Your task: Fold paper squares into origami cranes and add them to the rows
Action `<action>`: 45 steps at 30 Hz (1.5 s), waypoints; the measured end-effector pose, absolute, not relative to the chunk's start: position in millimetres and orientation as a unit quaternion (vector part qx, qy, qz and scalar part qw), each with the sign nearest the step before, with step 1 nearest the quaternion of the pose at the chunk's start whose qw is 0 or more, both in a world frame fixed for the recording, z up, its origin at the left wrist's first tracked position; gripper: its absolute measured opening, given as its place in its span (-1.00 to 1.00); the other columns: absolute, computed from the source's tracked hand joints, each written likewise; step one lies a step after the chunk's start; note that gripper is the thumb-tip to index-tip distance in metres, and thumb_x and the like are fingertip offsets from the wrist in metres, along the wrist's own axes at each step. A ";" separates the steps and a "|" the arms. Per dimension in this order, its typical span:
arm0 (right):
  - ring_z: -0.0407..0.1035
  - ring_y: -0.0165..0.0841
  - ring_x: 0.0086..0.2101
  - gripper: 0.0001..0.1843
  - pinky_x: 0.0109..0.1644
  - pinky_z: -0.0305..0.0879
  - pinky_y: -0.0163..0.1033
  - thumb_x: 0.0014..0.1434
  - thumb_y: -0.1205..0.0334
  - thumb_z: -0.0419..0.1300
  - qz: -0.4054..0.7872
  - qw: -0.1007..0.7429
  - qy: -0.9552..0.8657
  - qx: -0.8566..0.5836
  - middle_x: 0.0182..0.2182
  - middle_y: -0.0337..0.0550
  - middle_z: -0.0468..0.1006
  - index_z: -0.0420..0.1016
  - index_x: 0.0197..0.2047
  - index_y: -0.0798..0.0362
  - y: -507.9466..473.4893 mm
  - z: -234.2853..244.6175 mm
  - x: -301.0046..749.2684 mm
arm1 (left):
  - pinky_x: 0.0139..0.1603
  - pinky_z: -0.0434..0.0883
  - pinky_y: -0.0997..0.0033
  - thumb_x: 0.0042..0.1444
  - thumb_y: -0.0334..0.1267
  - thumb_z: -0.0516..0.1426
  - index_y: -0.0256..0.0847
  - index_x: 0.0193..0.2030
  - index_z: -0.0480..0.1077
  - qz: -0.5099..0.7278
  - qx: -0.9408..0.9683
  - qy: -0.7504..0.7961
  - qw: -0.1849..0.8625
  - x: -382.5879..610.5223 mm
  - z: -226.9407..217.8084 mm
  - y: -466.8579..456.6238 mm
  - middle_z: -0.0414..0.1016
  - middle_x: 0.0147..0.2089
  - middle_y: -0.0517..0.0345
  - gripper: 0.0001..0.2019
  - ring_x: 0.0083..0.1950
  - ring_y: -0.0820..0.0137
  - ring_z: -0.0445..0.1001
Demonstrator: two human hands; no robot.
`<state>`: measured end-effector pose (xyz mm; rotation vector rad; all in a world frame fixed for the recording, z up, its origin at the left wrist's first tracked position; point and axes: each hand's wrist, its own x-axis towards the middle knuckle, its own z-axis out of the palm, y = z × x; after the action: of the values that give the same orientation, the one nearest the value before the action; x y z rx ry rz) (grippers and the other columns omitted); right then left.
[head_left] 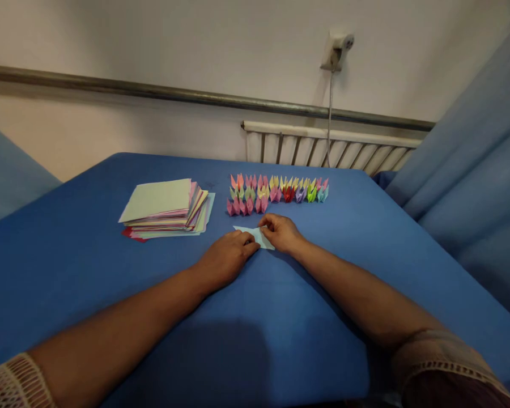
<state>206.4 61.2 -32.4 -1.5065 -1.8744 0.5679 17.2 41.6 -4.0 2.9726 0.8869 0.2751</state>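
Observation:
A small light blue sheet of paper [255,234] lies flat on the blue table [280,317]. My left hand [226,260] rests knuckles up at its near left edge, fingers curled and pressing on it. My right hand [281,232] pinches the paper's right side with thumb and fingertips. Just beyond the hands stand rows of several small folded paper pieces [276,192] in pink, yellow, red, purple and green.
A stack of coloured paper sheets [168,209] lies at the left of the table. Behind the table are a white radiator [323,148], a metal rail [153,90] on the wall and a wall socket with a cord [335,48]. Blue cloth [480,170] hangs at right.

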 end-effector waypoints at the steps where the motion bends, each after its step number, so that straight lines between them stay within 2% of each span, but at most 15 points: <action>1: 0.27 -0.46 -0.49 -0.88 -0.39 0.16 -0.36 0.07 0.37 0.14 0.210 0.322 -0.712 -0.588 -0.49 -0.33 0.44 0.46 -0.30 0.02 59.4 -30.1 207.6 | -0.07 0.28 0.24 0.27 -0.31 -0.08 -0.17 0.01 0.43 0.088 0.955 0.282 0.014 17.5 -3.7 40.8 0.45 -0.08 0.02 -0.69 -0.11 0.25 0.36; 7: 0.27 -0.44 -0.53 -0.84 -0.44 0.12 -0.34 -0.06 0.45 0.14 0.243 0.256 -0.692 -0.629 -0.56 -0.33 0.43 0.40 -0.38 0.02 29.2 -23.8 223.1 | -0.01 0.30 0.21 0.27 -0.31 -0.05 -0.19 0.05 0.40 0.092 0.962 0.258 0.023 19.0 -3.3 36.8 0.44 0.03 0.02 -0.70 -0.05 0.25 0.37; 10: 0.30 -0.45 -0.56 -0.88 -0.47 0.15 -0.36 0.00 0.44 0.11 0.354 0.270 -0.636 -0.630 -0.58 -0.32 0.42 0.36 -0.39 0.05 12.5 -25.5 225.7 | 0.07 0.28 0.17 0.27 -0.24 -0.03 -0.20 0.04 0.41 0.108 0.959 0.259 0.049 18.5 -1.9 32.9 0.43 0.08 -0.01 -0.70 0.02 0.23 0.37; 14: 0.39 -0.43 -0.51 -0.86 -0.48 0.21 -0.37 0.03 0.44 0.12 0.540 0.271 -0.544 -0.582 -0.53 -0.27 0.46 0.33 -0.30 0.07 -0.1 -18.8 226.1 | 0.10 0.26 0.15 0.19 -0.03 0.08 -0.21 0.02 0.40 0.115 0.957 0.252 0.083 17.3 1.1 26.9 0.43 0.07 -0.01 -0.63 0.07 0.19 0.35; 17: 0.40 -0.42 -0.48 -0.78 -0.45 0.24 -0.37 0.00 0.43 0.18 0.594 0.249 -0.556 -0.525 -0.53 -0.29 0.45 0.35 -0.23 0.09 0.5 -15.8 232.1 | 0.08 0.25 0.16 0.21 -0.11 0.08 -0.22 -0.03 0.41 0.111 0.958 0.252 0.078 16.6 1.4 27.0 0.46 0.03 0.02 -0.72 0.03 0.22 0.37; 20: 0.29 -0.49 -0.56 -0.74 -0.46 0.19 -0.37 0.01 0.47 0.14 0.495 0.248 -0.635 -0.538 -0.55 -0.35 0.40 0.39 -0.19 0.07 6.7 -21.7 240.8 | 0.06 0.25 0.18 0.27 -0.24 0.00 -0.22 -0.09 0.42 0.109 0.959 0.255 0.054 15.6 0.1 32.1 0.47 0.01 0.04 -0.79 0.01 0.24 0.38; 23: 0.27 -0.49 -0.48 -0.70 -0.36 0.21 -0.35 0.01 0.48 0.16 0.312 0.253 -0.731 -0.552 -0.43 -0.30 0.40 0.44 -0.16 0.03 11.8 -27.8 244.2 | 0.04 0.24 0.19 0.29 -0.31 -0.04 -0.21 -0.09 0.42 0.104 0.960 0.256 0.044 14.5 -1.1 38.1 0.49 -0.02 0.06 -0.78 -0.01 0.25 0.38; 26: 0.29 -0.47 -0.40 -0.62 -0.25 0.24 -0.31 0.02 0.47 0.19 0.218 0.245 -0.783 -0.529 -0.30 -0.23 0.38 0.42 -0.07 0.02 12.5 -27.9 240.8 | 0.03 0.24 0.21 0.28 -0.34 -0.03 -0.21 -0.07 0.41 0.104 0.957 0.267 0.056 14.1 -1.3 40.3 0.50 -0.08 0.06 -0.78 -0.03 0.27 0.38; 28: 0.30 -0.46 -0.38 -0.66 -0.22 0.24 -0.31 0.05 0.44 0.20 0.210 0.246 -0.796 -0.512 -0.28 -0.22 0.37 0.41 -0.07 0.03 11.8 -27.0 237.6 | 0.01 0.26 0.23 0.26 -0.32 0.00 -0.21 -0.08 0.40 0.108 0.953 0.275 0.071 14.1 -1.3 39.7 0.49 -0.13 0.06 -0.80 -0.07 0.28 0.39; 32: 0.30 -0.46 -0.39 -0.95 -0.27 0.21 -0.33 0.14 0.33 0.19 0.216 0.251 -0.791 -0.514 -0.36 -0.24 0.38 0.44 -0.28 0.05 12.4 -28.2 234.1 | -0.11 0.28 0.30 0.21 -0.26 0.06 -0.21 -0.17 0.40 0.124 0.938 0.304 0.113 14.2 -3.0 39.5 0.47 -0.23 0.09 -0.86 -0.17 0.30 0.37; 33: 0.29 -0.46 -0.40 -0.97 -0.28 0.20 -0.34 0.16 0.30 0.18 0.216 0.253 -0.789 -0.517 -0.38 -0.25 0.38 0.44 -0.31 0.05 13.3 -28.7 233.8 | -0.13 0.28 0.32 0.22 -0.26 0.05 -0.21 -0.20 0.40 0.131 0.932 0.315 0.126 14.4 -3.9 40.2 0.47 -0.25 0.10 -0.86 -0.19 0.31 0.37; 36: 0.30 -0.46 -0.40 -0.88 -0.28 0.18 -0.34 0.21 0.25 0.15 0.215 0.251 -0.783 -0.527 -0.41 -0.25 0.39 0.46 -0.35 0.05 16.8 -29.4 233.0 | -0.18 0.28 0.36 0.23 -0.29 0.02 -0.19 -0.20 0.41 0.155 0.908 0.354 0.162 15.2 -6.6 43.4 0.48 -0.28 0.15 -0.85 -0.22 0.34 0.36; 40: 0.31 -0.44 -0.38 -0.86 -0.26 0.17 -0.33 0.22 0.22 0.15 0.207 0.242 -0.771 -0.551 -0.40 -0.23 0.44 0.47 -0.35 0.05 19.9 -29.0 230.0 | -0.21 0.26 0.37 0.20 -0.31 0.05 -0.18 -0.21 0.42 0.163 0.899 0.371 0.166 17.5 -6.9 45.6 0.50 -0.31 0.18 -0.87 -0.26 0.35 0.35; 45: 0.30 -0.43 -0.40 -0.86 -0.30 0.13 -0.33 0.19 0.21 0.17 0.172 0.232 -0.762 -0.580 -0.42 -0.24 0.46 0.44 -0.38 0.05 20.0 -28.1 225.8 | -0.21 0.25 0.35 0.25 -0.18 0.01 -0.20 -0.22 0.44 0.157 0.905 0.360 0.161 20.7 -2.6 45.7 0.52 -0.30 0.15 -0.78 -0.28 0.35 0.36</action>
<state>225.8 20.0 -28.1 -1.5944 -2.0935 0.4721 20.7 45.7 -2.6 2.5840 1.0286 0.4488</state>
